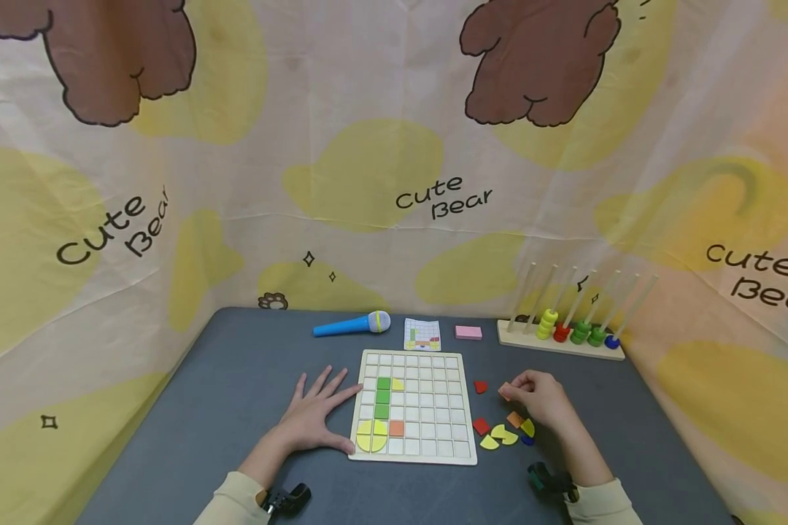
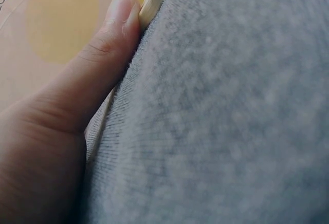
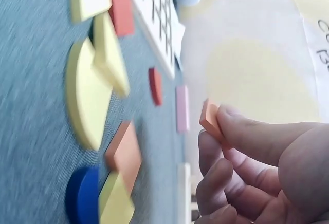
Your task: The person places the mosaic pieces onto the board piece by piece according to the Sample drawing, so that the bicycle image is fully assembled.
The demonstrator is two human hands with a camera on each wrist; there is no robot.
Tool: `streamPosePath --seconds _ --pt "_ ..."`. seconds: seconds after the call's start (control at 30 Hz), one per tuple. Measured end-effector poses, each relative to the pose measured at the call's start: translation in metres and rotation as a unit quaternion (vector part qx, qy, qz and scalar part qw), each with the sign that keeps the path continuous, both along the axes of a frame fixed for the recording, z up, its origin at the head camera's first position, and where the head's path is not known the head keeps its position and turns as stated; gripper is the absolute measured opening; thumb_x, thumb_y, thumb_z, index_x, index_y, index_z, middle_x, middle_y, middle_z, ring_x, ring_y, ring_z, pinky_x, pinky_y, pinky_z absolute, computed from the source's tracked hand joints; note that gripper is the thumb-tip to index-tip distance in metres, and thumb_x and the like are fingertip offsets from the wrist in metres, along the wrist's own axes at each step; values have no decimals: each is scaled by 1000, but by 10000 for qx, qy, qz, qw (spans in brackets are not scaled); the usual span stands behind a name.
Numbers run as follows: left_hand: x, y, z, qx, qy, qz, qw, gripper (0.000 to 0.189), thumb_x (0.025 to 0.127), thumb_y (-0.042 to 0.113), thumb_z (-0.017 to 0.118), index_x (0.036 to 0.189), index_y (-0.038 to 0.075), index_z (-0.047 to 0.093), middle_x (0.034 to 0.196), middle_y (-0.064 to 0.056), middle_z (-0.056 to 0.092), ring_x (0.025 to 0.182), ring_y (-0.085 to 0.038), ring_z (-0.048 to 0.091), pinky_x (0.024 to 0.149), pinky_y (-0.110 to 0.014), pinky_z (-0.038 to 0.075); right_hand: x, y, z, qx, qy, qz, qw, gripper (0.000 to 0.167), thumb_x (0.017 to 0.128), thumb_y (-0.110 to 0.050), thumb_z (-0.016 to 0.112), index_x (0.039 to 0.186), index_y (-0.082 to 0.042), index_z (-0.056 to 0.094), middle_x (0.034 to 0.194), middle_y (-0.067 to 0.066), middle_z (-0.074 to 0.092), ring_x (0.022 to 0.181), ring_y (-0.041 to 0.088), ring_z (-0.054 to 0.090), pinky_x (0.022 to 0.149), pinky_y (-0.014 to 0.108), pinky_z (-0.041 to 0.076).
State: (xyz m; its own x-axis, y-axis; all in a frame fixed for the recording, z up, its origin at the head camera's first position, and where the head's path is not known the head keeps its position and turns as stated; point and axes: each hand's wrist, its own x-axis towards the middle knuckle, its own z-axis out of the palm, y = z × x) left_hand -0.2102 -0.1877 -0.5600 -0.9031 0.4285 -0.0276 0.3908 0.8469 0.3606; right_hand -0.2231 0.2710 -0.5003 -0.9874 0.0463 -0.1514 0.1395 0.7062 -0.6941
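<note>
A white grid board (image 1: 470, 437) lies on the dark table. It bears a column of green squares (image 1: 383, 397), yellow quarter-round pieces (image 1: 371, 435) forming a disc at the lower left, another yellow piece (image 1: 398, 384) and an orange square (image 1: 397, 428). Fingers spread, my left hand (image 1: 310, 421) has its thumb at the board's lower left corner and its index fingertip by the left edge. Right of the board, my right hand (image 1: 543, 399) pinches an orange square tile (image 3: 209, 117) between thumb and fingertips. The right wrist view shows it raised above the tabletop.
Loose red (image 1: 481, 426), yellow (image 1: 489, 442), orange (image 1: 515, 419) and blue (image 1: 528, 440) pieces lie right of the board. Behind it are a blue toy microphone (image 1: 348, 325), a patterned card (image 1: 422, 335), a pink block (image 1: 468, 332) and a pegged bead stand (image 1: 512, 334).
</note>
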Motion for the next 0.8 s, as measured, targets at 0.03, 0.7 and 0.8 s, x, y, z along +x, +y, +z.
streamPosePath --seconds 0.03,0.7,0.8 --pt "0 0 0 -27 -25 13 10000 114 59 91 66 157 45 31 170 1 16 157 -37 2 116 -74 -6 0 -3 1 -16 15 21 10000 28 92 -32 75 93 -5 68 80 7 63 70 20 52 58 30 43" --pt "0 0 0 -90 23 23 10000 115 57 94 63 157 47 30 170 1 17 157 -36 3 116 -73 -7 5 -63 9 -292 343 494 9978 13 89 -21 79 89 -9 73 78 5 67 70 18 54 58 29 45" --pt "0 0 0 -32 23 21 10000 115 58 93 65 157 46 31 170 0 18 157 -37 4 116 -73 -6 6 -70 9 -378 382 540 9971 11 88 -19 79 88 -10 73 78 5 67 70 18 54 58 29 46"
